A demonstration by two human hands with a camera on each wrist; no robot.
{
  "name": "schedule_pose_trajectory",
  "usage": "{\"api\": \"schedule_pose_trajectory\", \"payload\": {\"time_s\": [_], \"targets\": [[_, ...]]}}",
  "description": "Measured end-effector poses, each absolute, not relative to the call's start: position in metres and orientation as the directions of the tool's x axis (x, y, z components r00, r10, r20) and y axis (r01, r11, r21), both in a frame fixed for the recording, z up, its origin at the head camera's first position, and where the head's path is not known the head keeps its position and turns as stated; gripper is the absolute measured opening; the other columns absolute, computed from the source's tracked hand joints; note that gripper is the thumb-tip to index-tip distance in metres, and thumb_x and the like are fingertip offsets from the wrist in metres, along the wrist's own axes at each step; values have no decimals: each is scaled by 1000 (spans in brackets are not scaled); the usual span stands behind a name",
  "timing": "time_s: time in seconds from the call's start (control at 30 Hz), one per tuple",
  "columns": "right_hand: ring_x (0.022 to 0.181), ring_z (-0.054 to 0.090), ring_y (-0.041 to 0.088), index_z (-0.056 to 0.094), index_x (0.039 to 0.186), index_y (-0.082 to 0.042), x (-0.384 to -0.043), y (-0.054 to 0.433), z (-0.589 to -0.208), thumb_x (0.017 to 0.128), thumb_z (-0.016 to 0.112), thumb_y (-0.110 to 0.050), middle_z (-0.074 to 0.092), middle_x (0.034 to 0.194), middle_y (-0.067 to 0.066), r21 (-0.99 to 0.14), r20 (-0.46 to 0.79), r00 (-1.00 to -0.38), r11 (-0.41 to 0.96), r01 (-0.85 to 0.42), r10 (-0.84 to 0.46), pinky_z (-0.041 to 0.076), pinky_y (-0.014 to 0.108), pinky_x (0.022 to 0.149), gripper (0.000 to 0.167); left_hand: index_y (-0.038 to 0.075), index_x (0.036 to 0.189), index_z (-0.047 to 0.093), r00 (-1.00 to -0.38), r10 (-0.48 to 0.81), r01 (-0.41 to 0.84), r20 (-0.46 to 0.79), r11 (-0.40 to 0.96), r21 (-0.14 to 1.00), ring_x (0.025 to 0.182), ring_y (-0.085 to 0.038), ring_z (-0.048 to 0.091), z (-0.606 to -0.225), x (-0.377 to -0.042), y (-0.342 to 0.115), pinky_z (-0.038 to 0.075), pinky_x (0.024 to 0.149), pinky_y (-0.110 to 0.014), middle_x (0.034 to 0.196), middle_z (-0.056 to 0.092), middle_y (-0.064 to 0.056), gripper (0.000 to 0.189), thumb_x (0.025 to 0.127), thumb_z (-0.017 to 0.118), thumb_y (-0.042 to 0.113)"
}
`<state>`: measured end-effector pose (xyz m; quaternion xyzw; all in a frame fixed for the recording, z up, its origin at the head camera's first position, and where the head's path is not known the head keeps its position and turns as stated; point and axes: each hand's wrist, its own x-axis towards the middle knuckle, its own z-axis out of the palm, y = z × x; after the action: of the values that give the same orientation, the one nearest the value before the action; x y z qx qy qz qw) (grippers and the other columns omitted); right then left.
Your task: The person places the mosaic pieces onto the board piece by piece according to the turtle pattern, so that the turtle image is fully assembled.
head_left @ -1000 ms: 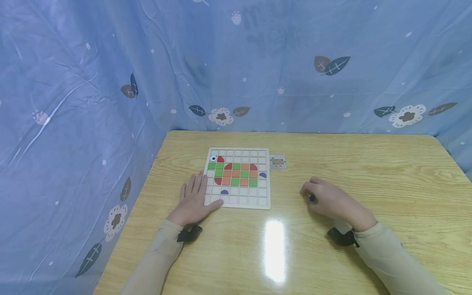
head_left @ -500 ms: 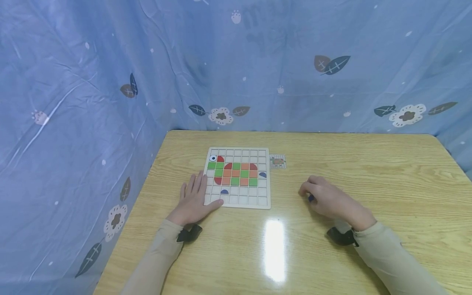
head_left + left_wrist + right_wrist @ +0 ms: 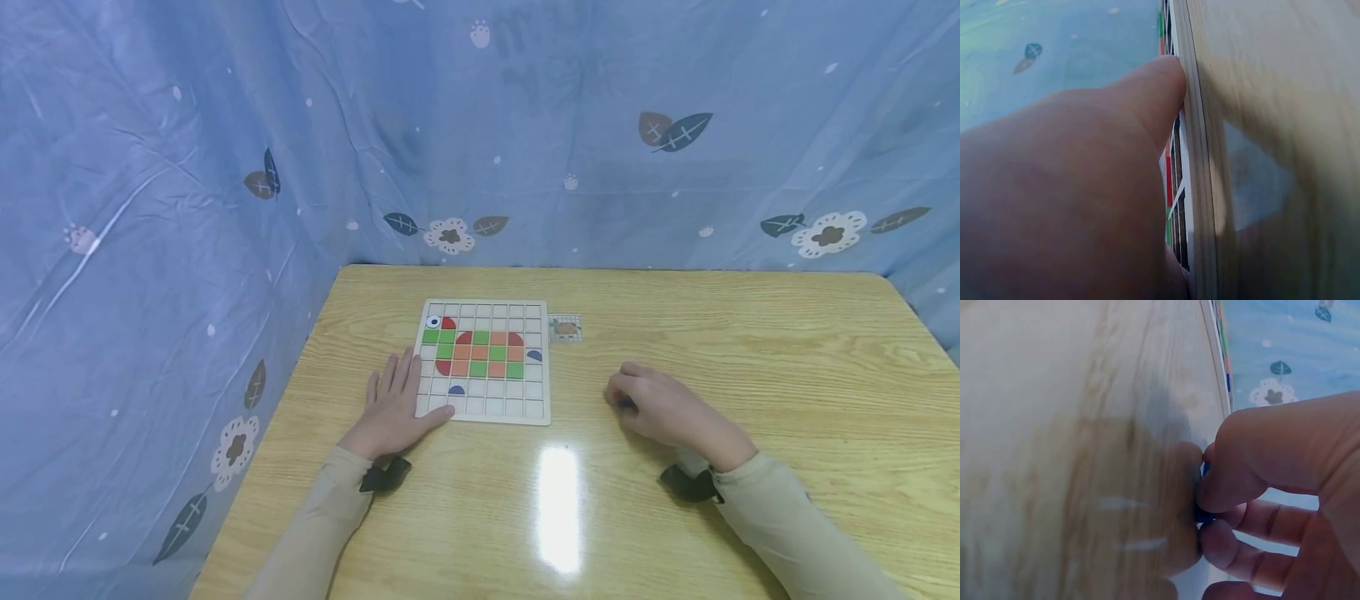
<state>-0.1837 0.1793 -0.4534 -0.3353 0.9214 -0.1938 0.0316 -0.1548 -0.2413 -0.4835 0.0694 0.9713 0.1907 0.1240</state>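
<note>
A square wooden grid board (image 3: 501, 407) lies on the table with green, orange and red tiles forming a turtle-like figure, plus a round eye tile (image 3: 433, 322). Two dark blue half-circle tiles sit apart on it, one half-circle (image 3: 457, 391) low and the other half-circle (image 3: 534, 356) at the right. My left hand (image 3: 390, 417) rests flat with fingers at the board's left edge and the thumb over its front edge. To the right of the board, my right hand (image 3: 654, 406) pinches a small blue tile (image 3: 1205, 517) close over the tabletop. The fingers mostly hide its shape.
A small picture card (image 3: 566, 328) with a gridded animal pattern lies against the board's right side. Blue patterned cloth (image 3: 570, 167) hangs behind the wooden table (image 3: 480, 517) and along its left side. A bright reflection shows on the tabletop.
The right hand has shifted slightly left and turned a little, so its fingers now cover more of the blue tile. My left hand and the board have stayed in place.
</note>
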Motion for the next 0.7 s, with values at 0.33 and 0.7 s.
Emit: {"api": "schedule_pose_trajectory", "payload": {"time_s": [0.33,0.7], "targets": [[78,52,7,67,88,-15,-186,174,-458,77,69,12,59,90,-6,-381,200,-751,657,-651,-629,51,26,66,29,3,167,-1,-961,184,93,-206,918,385,162,-40,-10,-484,-155,-241,-2,126,-67,176,-10,-14,113,95,53,72],[77,52,9,65,89,-10,-189,149,-445,75,70,8,58,91,-2,-355,287,-744,655,-667,-603,51,27,66,24,3,167,1,-962,182,93,-202,918,385,162,-40,-9,-486,-155,-242,-1,125,-68,176,-9,-14,113,95,53,72]]}}
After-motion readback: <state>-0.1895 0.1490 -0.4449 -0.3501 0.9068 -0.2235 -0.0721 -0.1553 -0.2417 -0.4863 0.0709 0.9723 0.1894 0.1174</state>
